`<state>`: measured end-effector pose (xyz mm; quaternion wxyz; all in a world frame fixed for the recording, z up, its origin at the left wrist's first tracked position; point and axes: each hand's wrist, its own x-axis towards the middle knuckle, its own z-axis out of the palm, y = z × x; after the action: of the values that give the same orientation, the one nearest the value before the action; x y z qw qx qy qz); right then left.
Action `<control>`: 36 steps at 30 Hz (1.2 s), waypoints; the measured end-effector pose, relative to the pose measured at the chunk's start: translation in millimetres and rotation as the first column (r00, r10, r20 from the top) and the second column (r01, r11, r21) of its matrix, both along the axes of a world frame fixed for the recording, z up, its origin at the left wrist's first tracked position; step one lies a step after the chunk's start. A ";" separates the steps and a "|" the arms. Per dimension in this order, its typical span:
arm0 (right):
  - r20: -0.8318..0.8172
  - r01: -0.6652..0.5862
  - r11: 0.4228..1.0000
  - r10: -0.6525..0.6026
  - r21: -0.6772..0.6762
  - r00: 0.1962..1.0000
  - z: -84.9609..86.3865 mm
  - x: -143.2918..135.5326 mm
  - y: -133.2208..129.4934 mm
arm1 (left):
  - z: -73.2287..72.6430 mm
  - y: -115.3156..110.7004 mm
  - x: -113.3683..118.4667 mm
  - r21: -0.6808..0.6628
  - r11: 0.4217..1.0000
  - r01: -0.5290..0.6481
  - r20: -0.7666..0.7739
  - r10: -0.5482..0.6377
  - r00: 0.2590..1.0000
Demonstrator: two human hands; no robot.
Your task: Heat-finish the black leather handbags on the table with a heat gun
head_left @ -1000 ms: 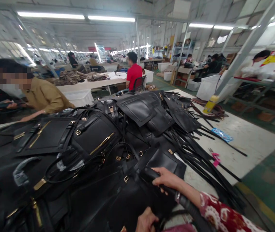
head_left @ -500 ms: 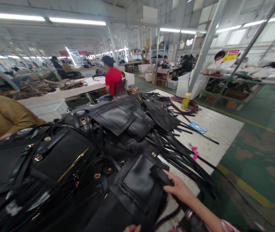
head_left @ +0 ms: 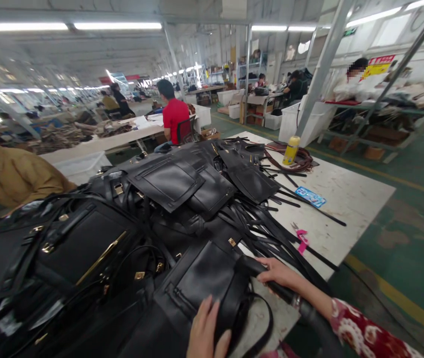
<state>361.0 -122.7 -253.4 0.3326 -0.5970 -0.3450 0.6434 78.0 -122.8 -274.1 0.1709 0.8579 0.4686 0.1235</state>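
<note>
A black leather bag [head_left: 212,273] with a front pocket and a gold clasp lies in front of me, close to the table's near edge. My left hand [head_left: 208,330] rests on its lower front, fingers stretched out. My right hand [head_left: 277,274] is wrapped round a black vacuum hose handle [head_left: 282,291], whose nozzle end is at the bag's right upper side. From the handle a thick black hose runs down past the table edge. A thin black strap curves off the bag's right side onto the table.
Black bags [head_left: 85,248] with gold hardware are heaped to the left and behind. On the white table [head_left: 361,199] are loose straps, pink-handled snips [head_left: 301,241], a blue card [head_left: 311,196], a yellow bottle [head_left: 291,150] and coiled brown straps. A co-worker in tan [head_left: 21,174] sits at left.
My left hand has come up from the bottom edge and now lies on the bag. The right hand with the hose handle has shifted slightly right and up. The view has also shifted a little.
</note>
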 end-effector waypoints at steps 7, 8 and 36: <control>0.037 -0.076 0.995 0.074 0.060 0.997 -3.8 -4.7 29.7 | -42.8 17.1 69.0 0.022 0.988 0.155 -0.280 -0.143 0.949; 0.042 -0.069 0.994 0.066 0.083 0.997 -4.6 -5.3 33.0 | -45.7 17.3 66.2 0.056 0.981 0.184 -0.287 -0.160 0.945; -0.065 -0.097 0.986 0.106 0.137 0.992 2.4 -61.8 72.1 | -32.7 99.3 15.0 0.252 0.967 -0.038 -0.349 0.128 0.928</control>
<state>299.2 -50.6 -251.0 0.3508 -0.5315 -0.4050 0.6561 93.0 -23.5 -306.7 -0.0292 0.8595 0.5096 0.0264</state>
